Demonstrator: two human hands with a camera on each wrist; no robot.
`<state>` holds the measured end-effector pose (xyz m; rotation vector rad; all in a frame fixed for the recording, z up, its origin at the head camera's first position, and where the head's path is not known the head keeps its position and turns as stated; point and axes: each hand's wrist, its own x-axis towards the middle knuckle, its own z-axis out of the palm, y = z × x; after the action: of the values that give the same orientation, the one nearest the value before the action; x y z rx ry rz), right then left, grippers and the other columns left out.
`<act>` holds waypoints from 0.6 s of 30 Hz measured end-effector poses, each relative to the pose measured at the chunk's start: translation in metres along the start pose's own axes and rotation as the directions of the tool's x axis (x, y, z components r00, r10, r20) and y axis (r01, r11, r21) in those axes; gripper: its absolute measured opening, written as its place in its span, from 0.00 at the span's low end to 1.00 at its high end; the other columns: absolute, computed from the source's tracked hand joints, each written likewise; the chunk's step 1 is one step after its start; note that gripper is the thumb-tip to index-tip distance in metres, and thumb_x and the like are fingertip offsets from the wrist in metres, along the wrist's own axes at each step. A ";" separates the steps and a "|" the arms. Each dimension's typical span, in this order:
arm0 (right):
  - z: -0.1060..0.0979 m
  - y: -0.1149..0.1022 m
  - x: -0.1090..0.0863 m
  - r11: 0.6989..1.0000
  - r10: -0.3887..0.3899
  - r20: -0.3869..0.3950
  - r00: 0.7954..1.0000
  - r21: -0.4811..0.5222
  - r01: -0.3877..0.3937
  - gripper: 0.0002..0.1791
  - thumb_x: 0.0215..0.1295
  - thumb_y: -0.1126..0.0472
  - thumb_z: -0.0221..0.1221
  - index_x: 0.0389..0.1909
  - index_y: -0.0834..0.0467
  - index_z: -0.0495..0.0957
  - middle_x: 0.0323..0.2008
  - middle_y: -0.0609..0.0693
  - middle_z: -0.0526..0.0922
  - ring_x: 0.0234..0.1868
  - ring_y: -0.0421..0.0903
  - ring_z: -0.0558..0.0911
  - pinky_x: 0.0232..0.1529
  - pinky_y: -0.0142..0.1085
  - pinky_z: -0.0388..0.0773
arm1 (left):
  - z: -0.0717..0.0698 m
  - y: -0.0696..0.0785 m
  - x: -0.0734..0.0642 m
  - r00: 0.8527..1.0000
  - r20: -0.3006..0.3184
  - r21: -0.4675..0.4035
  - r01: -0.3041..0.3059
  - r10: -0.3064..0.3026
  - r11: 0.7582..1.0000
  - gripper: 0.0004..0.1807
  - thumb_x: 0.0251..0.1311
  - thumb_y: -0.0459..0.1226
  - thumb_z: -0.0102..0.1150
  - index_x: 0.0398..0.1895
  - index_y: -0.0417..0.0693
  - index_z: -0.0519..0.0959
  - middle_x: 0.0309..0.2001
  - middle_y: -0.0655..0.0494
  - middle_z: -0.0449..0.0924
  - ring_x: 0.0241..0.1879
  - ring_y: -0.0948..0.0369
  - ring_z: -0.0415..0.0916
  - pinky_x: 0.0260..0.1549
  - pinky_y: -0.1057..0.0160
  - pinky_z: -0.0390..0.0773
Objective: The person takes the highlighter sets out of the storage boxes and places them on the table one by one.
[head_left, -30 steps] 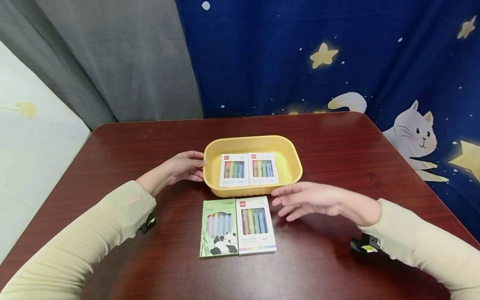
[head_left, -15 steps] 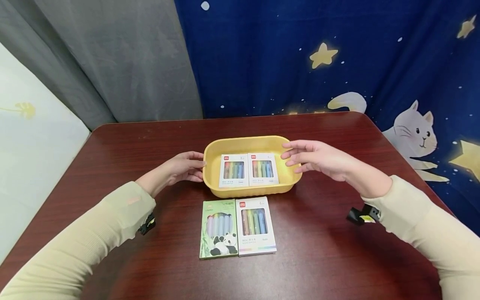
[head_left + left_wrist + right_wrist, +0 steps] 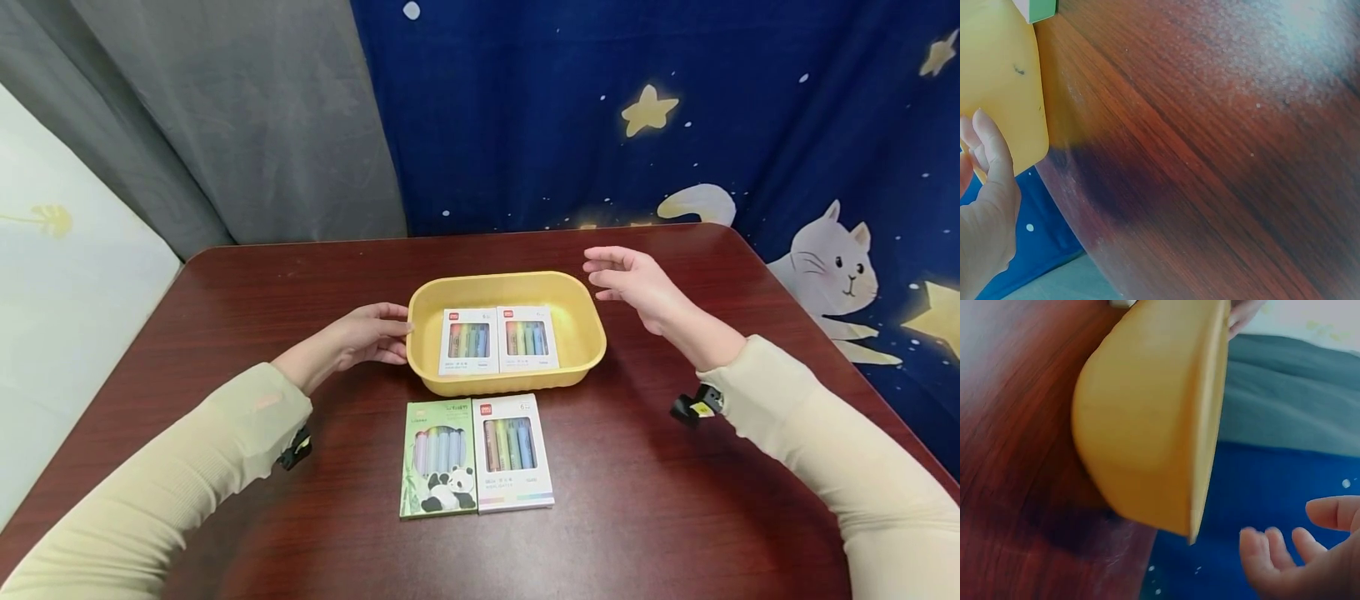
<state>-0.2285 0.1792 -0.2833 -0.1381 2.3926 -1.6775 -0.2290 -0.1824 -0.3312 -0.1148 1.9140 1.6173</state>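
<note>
A yellow plastic basket (image 3: 577, 329) stands on the table with two white boxes of highlighters, a left box (image 3: 468, 364) and a right box (image 3: 527, 360), lying side by side inside. My left hand (image 3: 367, 336) holds the basket's left end, fingers against the outer wall and a fingertip at the rim; the left wrist view shows this hand (image 3: 991, 187) against the yellow wall. Beyond the basket's right back corner, my right hand (image 3: 630, 283) hovers with loosely bent fingers, holding nothing. In the right wrist view the right hand (image 3: 1310, 556) is apart from the rim.
In front of the basket lie a green panda-print box of pens (image 3: 438, 458) and another white highlighter box (image 3: 513, 454), side by side. The dark red table (image 3: 300, 533) ends at a grey curtain (image 3: 300, 125) and a blue star-print curtain (image 3: 525, 125).
My right hand has moved from the basket's front right corner, up over its right end, to beyond the back right corner. The left hand, basket and boxes stay in place.
</note>
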 end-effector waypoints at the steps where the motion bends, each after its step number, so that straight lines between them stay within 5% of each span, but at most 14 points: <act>1: 0.000 0.003 0.003 1.000 0.010 -0.016 1.000 -0.012 -0.010 0.26 0.65 0.67 0.47 0.64 0.65 0.59 0.55 0.58 0.68 0.45 0.39 0.74 0.52 0.39 0.74 | 0.000 0.000 0.000 1.000 -0.002 -0.001 0.001 -0.001 1.000 0.26 0.66 0.35 0.46 0.65 0.38 0.53 0.36 0.48 0.74 0.24 0.62 0.77 0.32 0.64 0.82; 8: -0.001 0.021 0.020 0.992 0.123 -0.011 0.992 -0.020 -0.123 0.29 0.65 0.68 0.47 0.67 0.62 0.54 0.61 0.62 0.62 0.53 0.50 0.71 0.45 0.35 0.77 | 0.001 -0.001 0.000 1.000 -0.003 -0.002 -0.003 0.003 1.000 0.26 0.66 0.34 0.46 0.64 0.38 0.53 0.37 0.49 0.74 0.24 0.62 0.77 0.32 0.64 0.82; 18: 0.002 0.036 0.030 0.977 0.211 0.112 0.971 -0.022 -0.210 0.35 0.60 0.72 0.49 0.69 0.63 0.49 0.60 0.65 0.62 0.35 0.39 0.76 0.33 0.34 0.80 | 0.002 0.000 -0.001 1.000 0.021 -0.007 -0.020 0.020 1.000 0.26 0.66 0.33 0.44 0.64 0.35 0.51 0.36 0.50 0.74 0.25 0.63 0.77 0.32 0.65 0.81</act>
<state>-0.2554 0.1841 -0.3208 0.0185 2.2452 -1.5198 -0.2272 -0.1813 -0.3307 -0.0817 1.8995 1.6323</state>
